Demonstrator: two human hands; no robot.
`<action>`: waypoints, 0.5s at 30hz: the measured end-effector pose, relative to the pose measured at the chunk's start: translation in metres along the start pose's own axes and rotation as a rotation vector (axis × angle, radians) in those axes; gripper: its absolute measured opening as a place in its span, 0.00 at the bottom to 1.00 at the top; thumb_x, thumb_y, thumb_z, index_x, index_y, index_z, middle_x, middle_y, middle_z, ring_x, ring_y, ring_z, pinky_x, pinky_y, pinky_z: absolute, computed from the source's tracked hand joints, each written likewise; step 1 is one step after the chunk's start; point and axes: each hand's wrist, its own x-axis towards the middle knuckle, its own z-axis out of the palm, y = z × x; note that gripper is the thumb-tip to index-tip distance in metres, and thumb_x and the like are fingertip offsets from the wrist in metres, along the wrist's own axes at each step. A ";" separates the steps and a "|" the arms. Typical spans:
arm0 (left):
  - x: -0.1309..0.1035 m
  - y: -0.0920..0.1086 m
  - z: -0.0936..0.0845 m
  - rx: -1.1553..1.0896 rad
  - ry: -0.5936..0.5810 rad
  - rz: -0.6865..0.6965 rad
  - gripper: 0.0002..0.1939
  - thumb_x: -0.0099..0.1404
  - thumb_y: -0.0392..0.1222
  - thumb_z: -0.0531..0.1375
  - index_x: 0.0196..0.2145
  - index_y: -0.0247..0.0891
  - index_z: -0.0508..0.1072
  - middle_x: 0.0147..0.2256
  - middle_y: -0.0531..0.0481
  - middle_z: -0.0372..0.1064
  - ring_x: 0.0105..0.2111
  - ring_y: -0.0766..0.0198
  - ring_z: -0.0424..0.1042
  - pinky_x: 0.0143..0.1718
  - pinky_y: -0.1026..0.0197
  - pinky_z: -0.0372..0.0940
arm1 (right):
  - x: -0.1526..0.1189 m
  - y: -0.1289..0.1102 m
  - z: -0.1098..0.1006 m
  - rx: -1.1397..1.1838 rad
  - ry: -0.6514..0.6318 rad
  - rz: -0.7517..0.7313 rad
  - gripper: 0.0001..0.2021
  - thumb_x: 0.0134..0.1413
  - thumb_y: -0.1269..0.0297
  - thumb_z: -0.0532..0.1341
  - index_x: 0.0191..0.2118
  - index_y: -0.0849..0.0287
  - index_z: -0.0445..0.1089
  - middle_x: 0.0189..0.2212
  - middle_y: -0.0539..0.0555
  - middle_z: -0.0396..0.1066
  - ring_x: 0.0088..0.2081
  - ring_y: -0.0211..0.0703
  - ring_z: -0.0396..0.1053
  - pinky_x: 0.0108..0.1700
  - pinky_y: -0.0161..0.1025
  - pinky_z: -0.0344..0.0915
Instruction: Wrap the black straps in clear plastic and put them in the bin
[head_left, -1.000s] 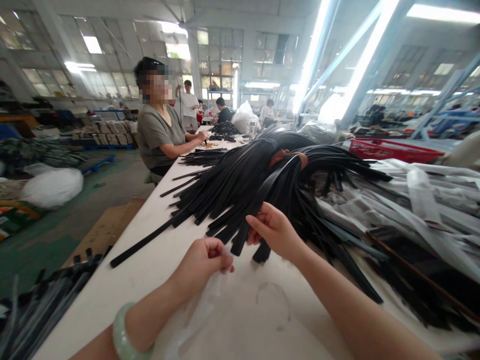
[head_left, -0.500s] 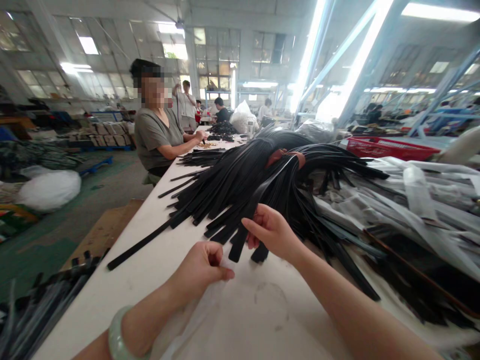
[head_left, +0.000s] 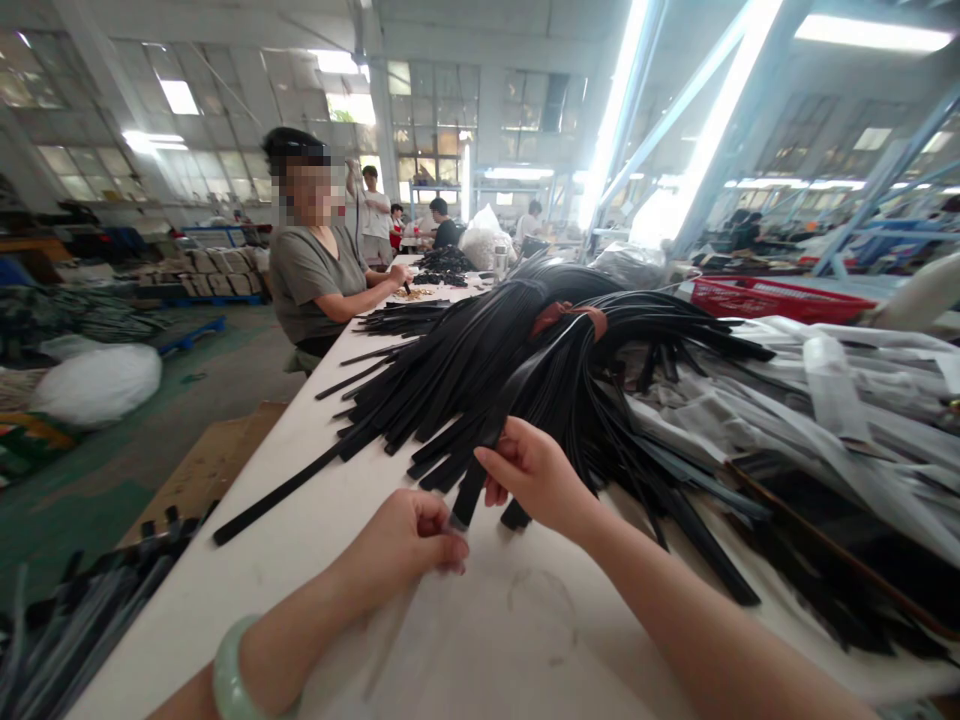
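A large bundle of black strips lies across the white table, tied with a reddish-brown band. My right hand pinches one black strip near its lower end. Just left of it, my left hand, with a pale green bangle at the wrist, is closed on a thin, clear plastic sleeve. The strip's tip meets the sleeve's mouth at my left fingertips. The sleeve hangs down towards me, hard to see against the table.
Clear plastic packaging is heaped at the right, before a red basket. A person in a grey shirt works at the table's far left side. More dark strips stand low at the left.
My right hand has moved slightly left and down with the strip. The strip's tip, previously just above the left fingers, now reaches the sleeve's mouth between them.
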 end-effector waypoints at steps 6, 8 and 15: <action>0.000 0.002 -0.004 -0.014 -0.058 0.063 0.14 0.58 0.48 0.61 0.26 0.32 0.75 0.27 0.46 0.77 0.27 0.62 0.72 0.31 0.62 0.61 | 0.001 0.001 -0.002 -0.074 0.023 -0.032 0.05 0.57 0.64 0.58 0.36 0.58 0.60 0.18 0.44 0.66 0.18 0.35 0.68 0.19 0.31 0.66; 0.000 0.001 -0.005 -0.008 -0.046 0.061 0.15 0.59 0.49 0.61 0.25 0.32 0.74 0.27 0.45 0.77 0.28 0.62 0.72 0.32 0.62 0.61 | 0.001 -0.001 -0.002 -0.056 0.019 -0.029 0.05 0.57 0.64 0.58 0.36 0.58 0.60 0.18 0.44 0.66 0.17 0.35 0.68 0.19 0.31 0.66; 0.001 0.000 -0.004 -0.100 -0.007 0.016 0.17 0.56 0.52 0.63 0.25 0.32 0.74 0.26 0.45 0.76 0.26 0.62 0.71 0.31 0.63 0.59 | 0.000 -0.002 0.002 0.048 -0.004 0.005 0.08 0.55 0.61 0.59 0.36 0.59 0.61 0.19 0.45 0.67 0.19 0.36 0.70 0.20 0.31 0.67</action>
